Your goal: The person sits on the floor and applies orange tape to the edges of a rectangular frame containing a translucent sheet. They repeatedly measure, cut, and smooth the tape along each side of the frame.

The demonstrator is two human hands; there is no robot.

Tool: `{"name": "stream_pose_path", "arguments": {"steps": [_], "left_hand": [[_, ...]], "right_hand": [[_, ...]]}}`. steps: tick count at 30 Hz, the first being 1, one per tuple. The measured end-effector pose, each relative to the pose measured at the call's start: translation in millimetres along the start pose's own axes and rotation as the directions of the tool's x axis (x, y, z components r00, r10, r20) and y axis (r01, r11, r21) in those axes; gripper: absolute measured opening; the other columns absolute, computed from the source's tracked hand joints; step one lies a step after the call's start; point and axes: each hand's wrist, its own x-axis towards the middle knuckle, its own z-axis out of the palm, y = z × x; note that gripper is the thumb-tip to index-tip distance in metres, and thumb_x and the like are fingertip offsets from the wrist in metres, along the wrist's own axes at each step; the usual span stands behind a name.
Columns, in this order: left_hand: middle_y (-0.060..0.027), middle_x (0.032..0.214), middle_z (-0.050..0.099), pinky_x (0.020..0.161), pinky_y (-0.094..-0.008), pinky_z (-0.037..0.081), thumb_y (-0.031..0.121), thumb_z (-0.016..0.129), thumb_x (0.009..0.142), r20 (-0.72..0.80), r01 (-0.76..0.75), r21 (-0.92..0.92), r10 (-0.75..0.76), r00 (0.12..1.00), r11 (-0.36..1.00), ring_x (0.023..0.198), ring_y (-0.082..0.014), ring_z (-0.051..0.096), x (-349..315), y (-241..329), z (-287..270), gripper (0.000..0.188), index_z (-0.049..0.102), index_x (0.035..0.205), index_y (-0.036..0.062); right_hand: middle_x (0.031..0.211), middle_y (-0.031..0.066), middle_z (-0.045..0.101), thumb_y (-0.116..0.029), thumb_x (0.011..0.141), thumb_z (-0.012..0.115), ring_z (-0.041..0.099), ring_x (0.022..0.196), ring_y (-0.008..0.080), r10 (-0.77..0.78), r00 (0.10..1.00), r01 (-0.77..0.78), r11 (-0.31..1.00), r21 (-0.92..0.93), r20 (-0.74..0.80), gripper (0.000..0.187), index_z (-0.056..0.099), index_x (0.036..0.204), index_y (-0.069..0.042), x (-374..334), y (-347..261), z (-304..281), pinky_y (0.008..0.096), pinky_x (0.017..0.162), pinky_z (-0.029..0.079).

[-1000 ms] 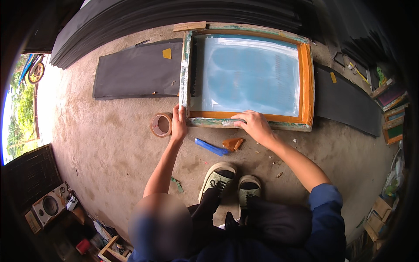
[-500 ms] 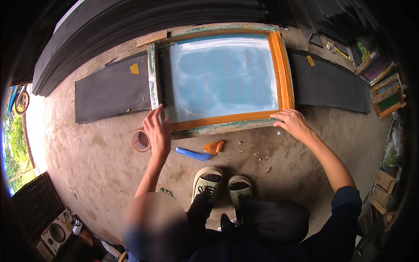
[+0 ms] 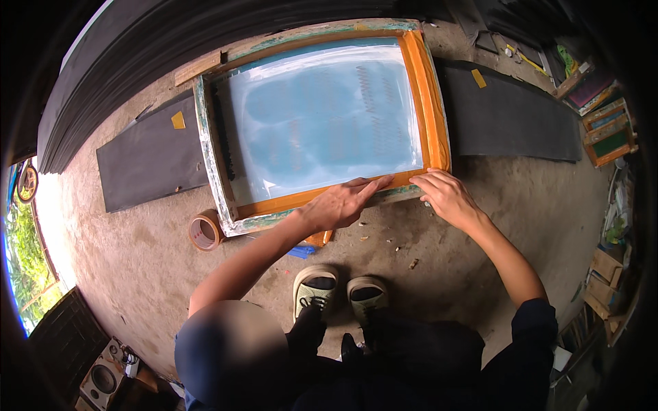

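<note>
A wooden screen printing frame (image 3: 209, 154) with flaking white and green paint lies tilted slightly in front of me, its mesh (image 3: 322, 113) blue with a pale border. Brown-orange packing tape (image 3: 429, 103) covers its right side, and another strip (image 3: 281, 203) runs along the near side. My left hand (image 3: 343, 203) reaches across to the near side, fingers stretched out and laid along the tape. Close by, my right hand (image 3: 447, 197) rests its extended fingers on the tape at the near right corner. Neither hand visibly holds a loose object.
A tape roll (image 3: 205, 231) stands by the near left corner. Half under the frame's near edge are a blue-handled tool (image 3: 300, 251) and crumpled orange tape (image 3: 319, 238). Dark sheets (image 3: 154, 154) lie at both sides. A large stack of black sheets (image 3: 130, 75) fills the far left.
My left hand has moved from the frame's left near corner rightward along the near side. My right hand has shifted slightly onto the corner. The frame appears shifted left and turned a little in view.
</note>
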Motion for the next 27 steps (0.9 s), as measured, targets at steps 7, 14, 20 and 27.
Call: {"name": "stream_pose_path", "arguments": {"steps": [7, 14, 20, 27], "left_hand": [[-0.0034, 0.137, 0.039, 0.101, -0.039, 0.037, 0.013, 0.052, 0.085, 0.3, -0.013, 0.064, -0.006, 0.954, 0.998, 0.12, -0.0203, 0.045, -32.9, -28.0, -51.8, 0.061, 0.023, 0.138, 0.0206], [0.0128, 0.145, 0.021, 0.111, -0.0436, 0.022, 0.025, 0.052, 0.082, 0.532, -0.397, 0.627, 0.004, 0.847, 0.67, 0.133, -0.0127, 0.022, -57.2, -33.5, -79.1, 0.06, 0.029, 0.137, 0.0309], [0.0094, 0.147, 0.017, 0.112, -0.0477, 0.017, 0.028, 0.041, 0.089, 0.435, -0.348, 0.571, 0.085, 0.897, 0.743, 0.134, -0.0181, 0.019, -14.5, -40.4, -49.4, 0.051, 0.027, 0.138, 0.0302], [0.0067, 0.148, 0.006, 0.112, -0.049, 0.014, 0.023, 0.049, 0.086, 0.399, -0.318, 0.529, 0.1, 0.911, 0.787, 0.135, -0.0207, 0.014, 31.0, -40.8, -14.0, 0.062, 0.021, 0.14, 0.0307]], "right_hand": [[0.102, 0.0106, 0.061, -0.004, 0.071, 0.066, 0.055, 0.101, 0.0257, 0.007, 0.999, -0.007, 1.0, -0.007, -0.044, 0.038, 0.057, 0.108, 0.0, -7.9, 4.8, 4.0, 0.0396, 0.098, 0.04], [0.133, 0.0118, 0.035, -0.023, 0.087, 0.055, 0.032, 0.123, 0.0264, 0.299, 0.84, -0.368, 0.927, -0.071, -0.452, 0.049, 0.04, 0.13, -0.005, -19.3, -1.2, 15.4, 0.0415, 0.103, 0.027], [0.14, 0.0167, 0.025, -0.018, 0.094, 0.044, 0.027, 0.13, 0.0292, 0.68, 0.618, -0.366, 0.692, 0.623, -0.393, 0.049, 0.026, 0.139, -0.007, -16.4, 9.2, 59.2, 0.0395, 0.103, 0.029], [0.139, 0.0136, 0.035, -0.016, 0.094, 0.046, 0.043, 0.12, 0.0222, 0.703, 0.588, -0.305, 0.651, 0.696, -0.4, 0.049, 0.027, 0.138, -0.009, -12.0, 10.0, 62.7, 0.0324, 0.094, 0.039]]}}
